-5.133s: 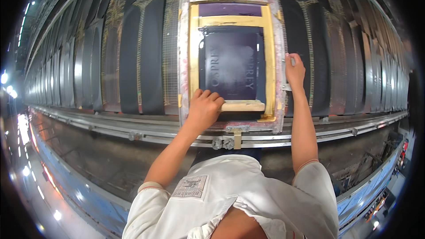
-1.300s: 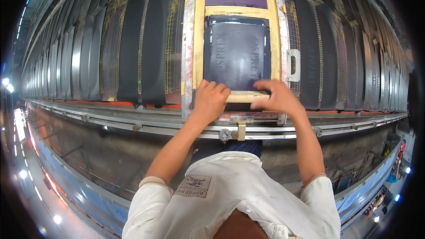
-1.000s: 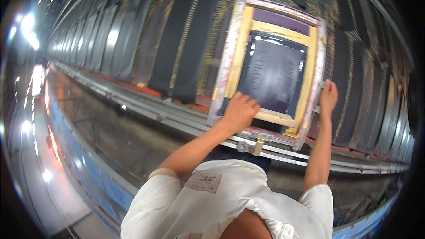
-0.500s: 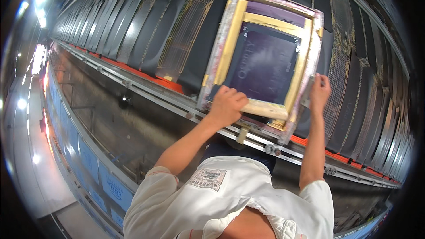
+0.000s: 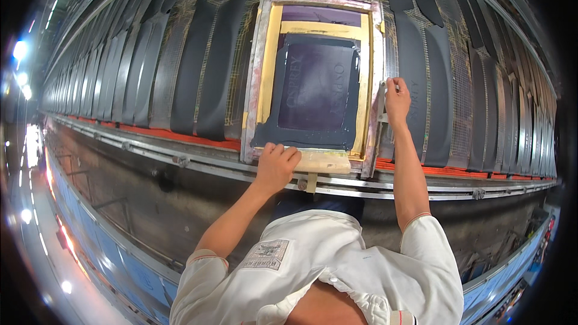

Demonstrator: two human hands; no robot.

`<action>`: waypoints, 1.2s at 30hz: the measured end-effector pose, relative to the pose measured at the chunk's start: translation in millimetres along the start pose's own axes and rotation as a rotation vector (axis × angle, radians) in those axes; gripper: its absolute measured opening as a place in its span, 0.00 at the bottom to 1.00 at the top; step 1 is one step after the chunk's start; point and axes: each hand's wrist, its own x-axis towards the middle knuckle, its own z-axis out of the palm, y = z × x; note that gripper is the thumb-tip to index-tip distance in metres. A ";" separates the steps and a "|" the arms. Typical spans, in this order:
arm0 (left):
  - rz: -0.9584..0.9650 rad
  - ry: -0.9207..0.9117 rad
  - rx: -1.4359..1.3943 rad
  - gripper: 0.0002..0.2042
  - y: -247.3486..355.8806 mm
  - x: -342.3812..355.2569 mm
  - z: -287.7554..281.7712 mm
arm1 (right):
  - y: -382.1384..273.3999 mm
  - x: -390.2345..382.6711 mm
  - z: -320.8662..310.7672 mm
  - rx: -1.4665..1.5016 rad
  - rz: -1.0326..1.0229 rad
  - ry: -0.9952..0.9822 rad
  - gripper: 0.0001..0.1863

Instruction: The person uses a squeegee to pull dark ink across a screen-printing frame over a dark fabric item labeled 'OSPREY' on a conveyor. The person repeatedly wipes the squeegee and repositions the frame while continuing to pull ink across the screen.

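Observation:
A screen printing frame with yellow tape and a purple mesh lies over dark fabric pieces. Dark ink surrounds the middle rectangle, which shows faint lettering. My left hand grips a pale wooden squeegee at the near end of the frame, fingers curled over its top. My right hand holds the metal handle on the frame's right side, fingers bent around it.
Rows of dark cut pieces on yellow gridded patterns stretch left and right along a long table. A metal rail runs along its near edge. Below are a dim channel and blue panels. Bright lights line the far left.
The squeegee and my left hand have moved nearer to me, onto the frame's near edge. The view has levelled from a tilt. My right hand has returned to the handle since 1.3 seconds ago.

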 end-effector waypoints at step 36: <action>-0.121 -0.224 -0.125 0.14 -190.8 284.6 -5.2 | -131.5 92.4 113.4 -0.741 -0.581 -0.820 0.15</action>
